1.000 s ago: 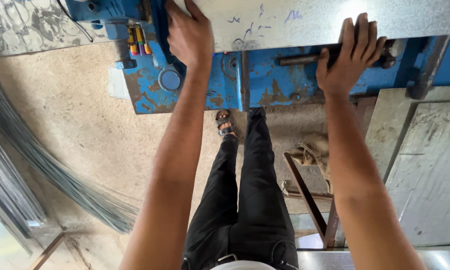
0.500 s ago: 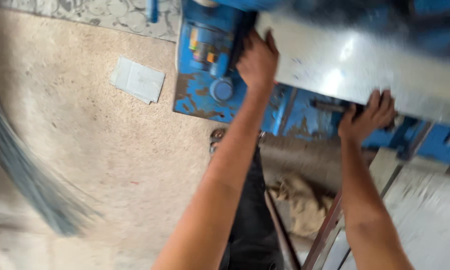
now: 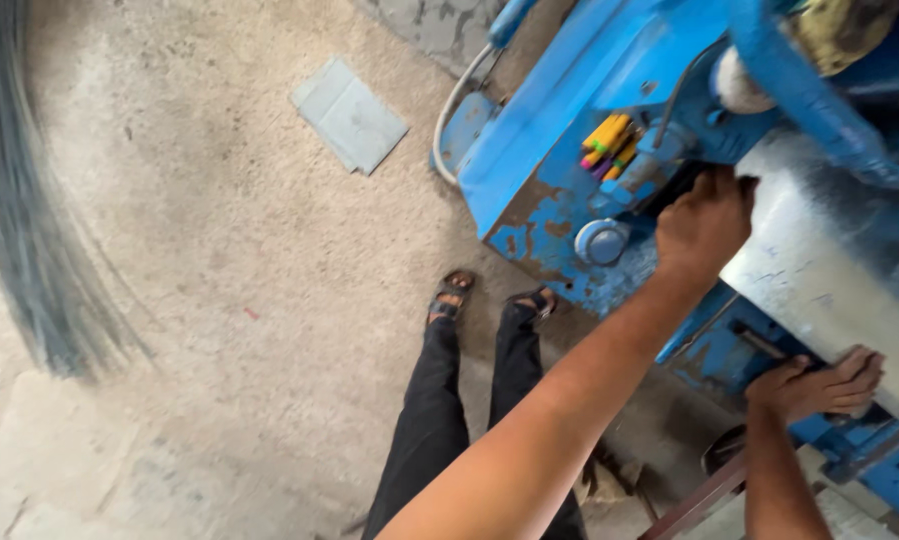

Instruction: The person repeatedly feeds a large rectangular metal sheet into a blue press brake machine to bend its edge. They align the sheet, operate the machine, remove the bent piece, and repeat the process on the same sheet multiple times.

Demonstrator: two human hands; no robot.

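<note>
A shiny galvanised metal sheet (image 3: 837, 268) lies on the bed of a worn blue machine (image 3: 559, 170) at the right. My left hand (image 3: 702, 224) grips the sheet's far left edge, fingers curled over it. My right hand (image 3: 817, 385) holds the sheet's near edge from below, fingers wrapped round the rim. Both arms reach up from the bottom of the view.
A bundle of coloured wires (image 3: 609, 145) and a round knob (image 3: 601, 241) sit on the machine's side. A small grey metal offcut (image 3: 349, 114) lies on the concrete floor. Coiled dark wire (image 3: 29, 220) lies at the left. My legs in black trousers and sandals (image 3: 469, 380) stand below.
The view has swung left and tilted, so the machine now sits at the upper right. Both hands went from flat on the sheet to gripping its edges.
</note>
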